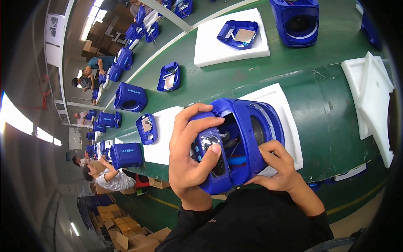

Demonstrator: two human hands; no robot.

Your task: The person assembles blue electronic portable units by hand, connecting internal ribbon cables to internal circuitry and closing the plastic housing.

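My left hand [184, 157] grips a blue end cover [212, 185] with its fingers over the top and its thumb on a dark panel [208, 144] under clear film. The cover is tilted beside the open side of a blue speaker housing [246, 134]; a gap shows between them at the top. Inside the gap, wires and a bright blue part [237, 160] are visible. A round dark speaker cone [257, 130] sits in the housing's other face. My right hand [278, 168] is closed on that housing's lower right edge, fingers at the rim.
White foam sheets [289, 113] lie under the housing on the green bench [327, 109]. Another cover with a circuit board [146, 129] rests on the left. Behind, a conveyor carries blue housings [296, 23] and covers [169, 77]. Foam pieces [369, 92] stand at right. Co-workers [113, 176] are at left.
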